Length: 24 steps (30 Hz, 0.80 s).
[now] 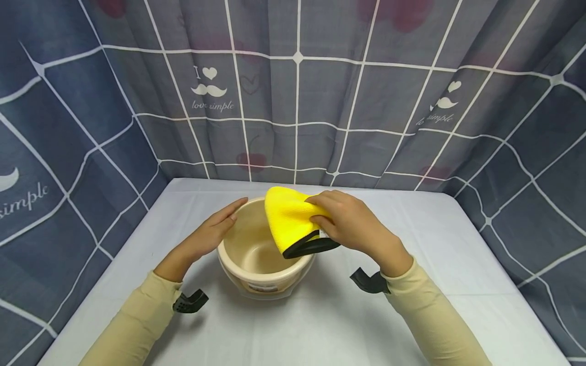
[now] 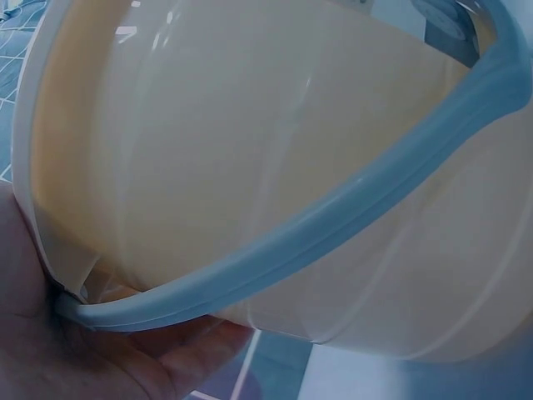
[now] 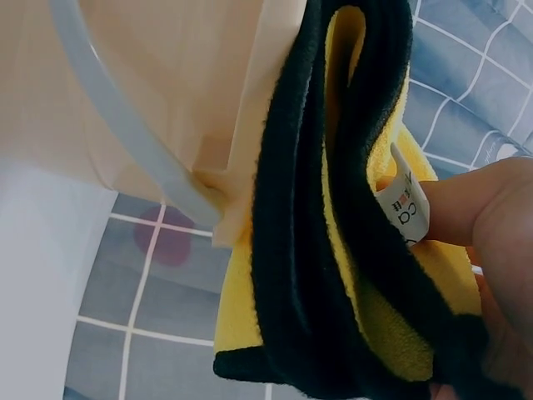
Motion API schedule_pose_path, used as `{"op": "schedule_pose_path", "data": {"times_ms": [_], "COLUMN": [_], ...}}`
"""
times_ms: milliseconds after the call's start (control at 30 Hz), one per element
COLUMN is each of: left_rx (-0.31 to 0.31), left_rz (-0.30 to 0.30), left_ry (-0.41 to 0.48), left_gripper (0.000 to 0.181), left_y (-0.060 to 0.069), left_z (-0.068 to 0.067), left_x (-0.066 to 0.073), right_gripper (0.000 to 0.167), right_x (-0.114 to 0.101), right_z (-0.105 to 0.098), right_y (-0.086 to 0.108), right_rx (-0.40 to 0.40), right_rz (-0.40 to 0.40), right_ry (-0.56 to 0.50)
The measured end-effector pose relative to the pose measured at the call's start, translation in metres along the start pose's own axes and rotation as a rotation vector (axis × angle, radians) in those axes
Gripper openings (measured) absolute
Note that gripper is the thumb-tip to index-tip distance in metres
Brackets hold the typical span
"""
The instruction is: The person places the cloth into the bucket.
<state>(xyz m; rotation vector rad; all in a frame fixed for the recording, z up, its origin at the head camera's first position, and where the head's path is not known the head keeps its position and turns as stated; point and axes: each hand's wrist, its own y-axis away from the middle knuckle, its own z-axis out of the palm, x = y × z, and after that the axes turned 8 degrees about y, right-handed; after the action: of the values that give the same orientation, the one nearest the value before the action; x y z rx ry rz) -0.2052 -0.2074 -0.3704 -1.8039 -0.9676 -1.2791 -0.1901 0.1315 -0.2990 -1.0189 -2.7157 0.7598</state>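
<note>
A cream plastic bucket (image 1: 256, 254) stands on the white table with its mouth up. My left hand (image 1: 208, 236) rests against the left side of its rim, fingers mostly straight along the outside. In the left wrist view, the bucket's curved pale handle (image 2: 275, 258) hangs across the outer wall, close to the left hand (image 2: 92, 358). Over the right part of the bucket's mouth, my right hand (image 1: 350, 221) pinches a folded yellow cloth (image 1: 288, 216) with black edging. The right wrist view shows a white tag (image 3: 405, 200) on the cloth beside the thumb.
White cloth covers the table (image 1: 366, 325). Dark blue-grey checked curtains (image 1: 320, 91) enclose the back and both sides. A small printed label (image 1: 263, 288) is on the bucket's front. Black camera mounts (image 1: 189, 301) stick out from both wrists.
</note>
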Motion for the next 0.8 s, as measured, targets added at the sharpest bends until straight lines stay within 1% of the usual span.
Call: {"op": "schedule_pose_path", "data": {"times_ms": [233, 333, 400, 667, 800], "left_rx": [0.001, 0.000, 0.000, 0.009, 0.011], "left_rz": [-0.013, -0.008, -0.002, -0.015, -0.021], "left_ry": [0.015, 0.016, 0.013, -0.008, -0.007], "left_gripper": [0.051, 0.051, 0.051, 0.051, 0.051], "left_y": [0.0004, 0.0004, -0.0001, 0.0004, 0.0004], "left_z": [0.0003, 0.0007, 0.0008, 0.0004, 0.0003], "left_x": [-0.0007, -0.0010, -0.0007, 0.0023, 0.0021], "right_gripper": [0.031, 0.031, 0.031, 0.031, 0.031], "right_x": [-0.0032, -0.0044, -0.0052, -0.0070, -0.0085], "right_z": [0.0032, 0.0043, 0.0045, 0.0072, 0.0089], "right_y": [-0.0028, -0.0039, -0.0046, -0.0076, -0.0095], "right_rx": [-0.009, -0.015, -0.015, -0.006, -0.014], "right_rz": [-0.011, -0.010, -0.007, -0.023, -0.026], "right_ry": [-0.007, -0.006, -0.005, 0.004, 0.009]}}
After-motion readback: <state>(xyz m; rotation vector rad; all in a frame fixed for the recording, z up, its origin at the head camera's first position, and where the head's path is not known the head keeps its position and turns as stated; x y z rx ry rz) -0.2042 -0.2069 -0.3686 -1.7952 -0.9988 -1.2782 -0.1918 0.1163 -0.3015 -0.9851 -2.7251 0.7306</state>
